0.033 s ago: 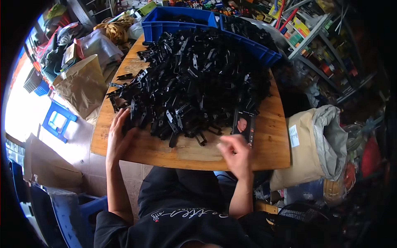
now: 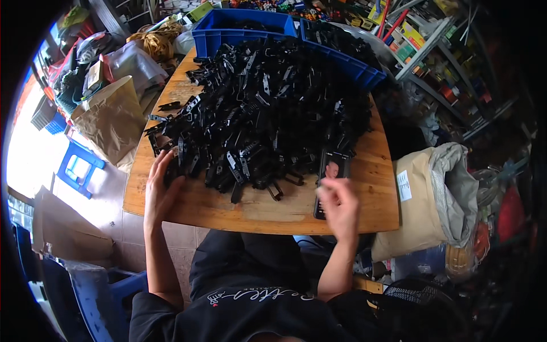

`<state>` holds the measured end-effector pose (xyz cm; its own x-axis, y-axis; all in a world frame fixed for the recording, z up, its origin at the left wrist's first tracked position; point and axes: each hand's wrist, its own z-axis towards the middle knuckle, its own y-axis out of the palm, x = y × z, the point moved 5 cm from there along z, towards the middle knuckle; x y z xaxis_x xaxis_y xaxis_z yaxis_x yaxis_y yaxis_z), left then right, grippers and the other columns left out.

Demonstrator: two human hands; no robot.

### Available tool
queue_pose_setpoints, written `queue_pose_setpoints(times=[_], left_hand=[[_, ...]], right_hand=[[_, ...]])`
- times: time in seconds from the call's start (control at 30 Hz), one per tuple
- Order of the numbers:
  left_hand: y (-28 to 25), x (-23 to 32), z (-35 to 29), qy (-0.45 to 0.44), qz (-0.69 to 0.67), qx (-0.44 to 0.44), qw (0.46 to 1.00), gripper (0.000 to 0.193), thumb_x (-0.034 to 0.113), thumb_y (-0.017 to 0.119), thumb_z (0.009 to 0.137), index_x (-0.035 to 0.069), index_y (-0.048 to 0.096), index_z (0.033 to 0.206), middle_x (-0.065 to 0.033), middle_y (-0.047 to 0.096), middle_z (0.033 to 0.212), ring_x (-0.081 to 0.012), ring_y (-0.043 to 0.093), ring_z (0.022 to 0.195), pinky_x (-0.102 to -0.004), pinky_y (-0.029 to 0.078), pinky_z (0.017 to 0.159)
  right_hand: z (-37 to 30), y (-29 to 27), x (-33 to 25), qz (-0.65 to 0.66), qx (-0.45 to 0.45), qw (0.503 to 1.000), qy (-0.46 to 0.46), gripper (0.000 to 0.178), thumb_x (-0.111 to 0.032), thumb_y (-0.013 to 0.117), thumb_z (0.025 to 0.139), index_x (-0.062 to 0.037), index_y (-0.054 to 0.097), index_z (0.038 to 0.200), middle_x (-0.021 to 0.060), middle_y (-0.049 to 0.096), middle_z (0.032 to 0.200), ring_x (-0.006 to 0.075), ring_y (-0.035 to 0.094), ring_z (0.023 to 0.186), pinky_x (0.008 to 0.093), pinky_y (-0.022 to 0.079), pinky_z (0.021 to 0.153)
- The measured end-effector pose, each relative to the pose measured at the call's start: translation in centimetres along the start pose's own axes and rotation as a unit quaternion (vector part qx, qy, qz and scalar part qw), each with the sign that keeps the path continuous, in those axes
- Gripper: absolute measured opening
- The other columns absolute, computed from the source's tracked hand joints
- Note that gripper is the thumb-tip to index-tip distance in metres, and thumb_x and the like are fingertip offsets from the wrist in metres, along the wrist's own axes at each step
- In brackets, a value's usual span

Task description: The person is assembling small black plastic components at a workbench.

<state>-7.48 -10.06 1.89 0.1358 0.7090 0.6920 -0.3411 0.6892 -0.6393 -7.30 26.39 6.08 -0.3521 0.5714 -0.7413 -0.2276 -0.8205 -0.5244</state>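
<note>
A big heap of small black clip-like parts (image 2: 256, 114), some with metallic glints, covers most of the wooden table (image 2: 273, 214). At the heap's near left edge, my left hand (image 2: 158, 191) rests on the wood, thumb spread from stretched fingers; dark parts lie beside the fingertips. A smartphone (image 2: 320, 211) with a lit picture of a person lies at the heap's near right edge. Above its lower half is my right hand (image 2: 341, 208), its fingers bent and blurred. I cannot tell whether it touches the screen or holds anything.
Two blue plastic bins (image 2: 245, 35) with black parts stand behind the heap. Right of the table are a large paper sack (image 2: 421, 199) and a metal shelf rack (image 2: 433, 51). To the left stand another brown paper bag (image 2: 111, 117) and a blue stool (image 2: 81, 166).
My right hand has shifted to the right, uncovering the phone's lower left side and covering more of its right. My left hand stays by the heap. The whole view has slid very slightly.
</note>
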Motion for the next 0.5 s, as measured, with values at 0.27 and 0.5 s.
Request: queue_pose_setpoints(times=[0.27,0.5], left_hand=[[-2.9,-2.4,0.8,-0.009,-0.052,0.070,0.996,0.043,0.012,0.059,0.080,0.009,0.050,0.121,-0.0104,0.046,0.129,-0.0220,0.043,0.119,-0.0377,0.035,0.097],[-3.3,-10.4,10.3,-0.026,-0.045,0.049,0.997,0.057,0.043,0.044,0.088,0.005,0.039,0.131,-0.0144,0.039,0.133,-0.0272,0.036,0.123,-0.0350,0.025,0.102]], right_hand=[[14.0,-11.6,17.9,-0.332,0.089,0.939,0.020,0.027,-0.006,0.053,0.082,-0.0042,0.054,0.108,0.0155,0.059,0.105,0.0313,0.055,0.096,0.0367,0.044,0.084],[14.8,-10.0,23.2,-0.219,0.054,0.973,0.055,0.024,-0.007,0.058,0.079,-0.0032,0.058,0.103,0.0137,0.063,0.096,0.0248,0.061,0.089,0.0329,0.047,0.078]])
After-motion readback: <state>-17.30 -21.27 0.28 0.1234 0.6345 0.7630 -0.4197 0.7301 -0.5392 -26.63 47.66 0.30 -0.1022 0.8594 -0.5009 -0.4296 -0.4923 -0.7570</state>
